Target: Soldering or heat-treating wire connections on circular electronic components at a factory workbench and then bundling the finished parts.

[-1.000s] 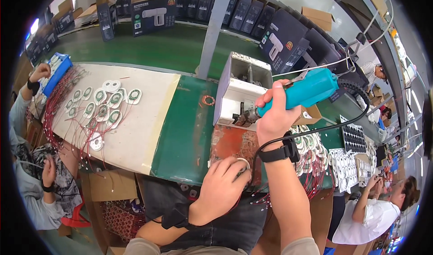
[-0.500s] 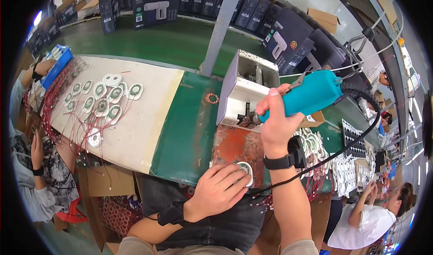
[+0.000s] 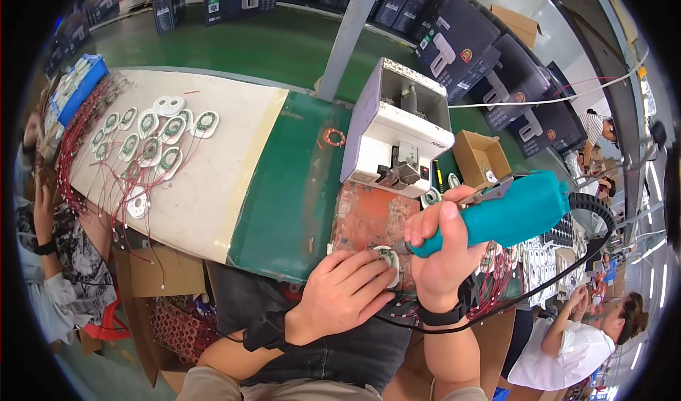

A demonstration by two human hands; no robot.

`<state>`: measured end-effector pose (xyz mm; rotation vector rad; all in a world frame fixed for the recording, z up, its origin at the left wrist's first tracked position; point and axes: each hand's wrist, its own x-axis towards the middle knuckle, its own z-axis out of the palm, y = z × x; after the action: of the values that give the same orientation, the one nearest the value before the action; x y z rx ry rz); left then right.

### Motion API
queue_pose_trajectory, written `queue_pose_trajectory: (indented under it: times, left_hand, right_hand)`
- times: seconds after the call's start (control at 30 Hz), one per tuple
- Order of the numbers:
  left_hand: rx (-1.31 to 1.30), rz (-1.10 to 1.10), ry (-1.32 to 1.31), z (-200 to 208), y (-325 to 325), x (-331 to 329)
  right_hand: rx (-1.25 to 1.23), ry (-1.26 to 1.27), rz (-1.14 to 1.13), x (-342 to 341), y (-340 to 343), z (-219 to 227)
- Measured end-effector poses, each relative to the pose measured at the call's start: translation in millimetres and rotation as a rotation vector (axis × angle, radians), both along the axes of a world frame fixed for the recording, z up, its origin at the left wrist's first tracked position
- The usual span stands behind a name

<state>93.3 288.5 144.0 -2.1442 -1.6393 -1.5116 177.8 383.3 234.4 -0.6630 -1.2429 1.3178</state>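
Note:
My right hand (image 3: 445, 262) is wrapped round a teal electric screwdriver (image 3: 507, 213), whose tip points left, toward a white oval part with a green circuit board (image 3: 389, 265). The tip is at the part's upper edge; whether it touches a screw cannot be made out. My left hand (image 3: 340, 298) holds this part against a rusty red plate (image 3: 363, 216), its fingertips covering the part's left side. Just behind the plate stands a white screw feeder machine (image 3: 369, 161). A black cable runs from the screwdriver's rear end and curves down past my right wrist.
Several similar white parts with red wires (image 3: 149, 145) lie on a pale mat (image 3: 220, 174) at left. A blue bin (image 3: 79, 92) sits beyond them. Right of the feeder is an open cardboard box (image 3: 482, 158). Dark boxes (image 3: 457, 46) line the back. Co-workers sit at both sides.
My right hand has brought the screwdriver down from the front of the feeder machine to the part under my left hand. The left hand has stayed on the part. The view has shifted slightly.

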Motion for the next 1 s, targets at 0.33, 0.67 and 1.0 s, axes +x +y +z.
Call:
queue_pose_trajectory:
  times: [0.33,0.67,1.0]
  left_hand:
    - [-0.006,-0.006,0.002,3.5,-0.9,0.3]
    - [-0.156,-0.039,0.088,29.5,3.1,3.9]
    - [-0.517,0.754,0.304,19.3,24.9,-207.8]
  right_hand:
    - [0.059,-0.083,0.035,-2.9,-5.7,-7.4]
    - [0.154,0.077,0.162,2.9,7.8,6.2]
    - [0.227,0.189,-0.083,-0.8,64.0,23.9]
